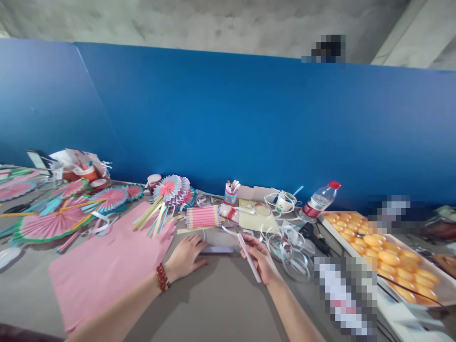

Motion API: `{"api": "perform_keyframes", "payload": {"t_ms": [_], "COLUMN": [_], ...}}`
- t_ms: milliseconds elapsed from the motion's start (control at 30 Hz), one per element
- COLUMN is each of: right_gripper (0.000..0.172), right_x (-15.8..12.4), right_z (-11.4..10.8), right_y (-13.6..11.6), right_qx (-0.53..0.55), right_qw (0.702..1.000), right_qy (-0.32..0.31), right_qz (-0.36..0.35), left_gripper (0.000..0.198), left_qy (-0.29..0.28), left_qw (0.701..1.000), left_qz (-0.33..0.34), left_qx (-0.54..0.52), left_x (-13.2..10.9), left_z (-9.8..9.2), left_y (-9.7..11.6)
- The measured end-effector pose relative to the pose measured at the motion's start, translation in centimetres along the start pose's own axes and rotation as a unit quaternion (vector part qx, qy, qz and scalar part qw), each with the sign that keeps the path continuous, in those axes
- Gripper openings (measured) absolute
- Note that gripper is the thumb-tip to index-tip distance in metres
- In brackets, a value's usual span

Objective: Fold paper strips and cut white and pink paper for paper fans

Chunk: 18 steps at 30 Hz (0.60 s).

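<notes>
My left hand [185, 257], with a red bead bracelet on the wrist, lies on the grey table with its fingers resting on a small pale strip [216, 249]. My right hand [261, 259] is closed round a thin white stick-like tool [249, 258] that points toward the strip. A folded pink-and-yellow pleated paper [203, 217] lies just beyond both hands. A large pink paper sheet [110, 263] is spread to the left of my left hand.
Several pleated paper fans [50, 223] [170, 188] lie at the left and centre. White tape curls [290, 249], a pen cup [230, 194], a water bottle [318, 202] and a tray of orange balls [388, 256] sit on the right. A blue partition [249, 128] backs the table.
</notes>
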State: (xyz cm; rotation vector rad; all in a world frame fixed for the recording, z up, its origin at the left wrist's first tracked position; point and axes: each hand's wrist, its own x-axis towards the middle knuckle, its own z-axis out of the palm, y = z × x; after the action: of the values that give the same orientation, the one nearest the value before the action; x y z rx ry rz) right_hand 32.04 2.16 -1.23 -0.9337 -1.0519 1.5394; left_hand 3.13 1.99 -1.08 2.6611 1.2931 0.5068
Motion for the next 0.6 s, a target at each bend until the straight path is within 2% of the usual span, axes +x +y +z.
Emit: {"api": "perform_keyframes", "payload": {"t_ms": [167, 467, 600], "right_gripper": [0.038, 0.041, 0.041], "right_x": [-0.4, -0.3, -0.1], "right_z": [0.5, 0.1, 0.1], "right_y": [-0.1, 0.1, 0.5], "right_qx": [-0.013, -0.082, -0.122], "right_qw": [0.999, 0.996, 0.992], "right_qy": [-0.021, -0.014, -0.011], "right_qz": [0.022, 0.015, -0.009], "left_gripper": [0.021, 0.023, 0.024], "left_qy": [0.031, 0.069, 0.031], "left_qw": [0.999, 0.996, 0.99], "left_qz": [0.018, 0.052, 0.123], "left_qx": [-0.009, -0.017, -0.058], "left_x": [-0.2, -0.5, -0.7], "left_z": [0.5, 0.0, 0.1], "left_y": [-0.2, 0.2, 1.1]}}
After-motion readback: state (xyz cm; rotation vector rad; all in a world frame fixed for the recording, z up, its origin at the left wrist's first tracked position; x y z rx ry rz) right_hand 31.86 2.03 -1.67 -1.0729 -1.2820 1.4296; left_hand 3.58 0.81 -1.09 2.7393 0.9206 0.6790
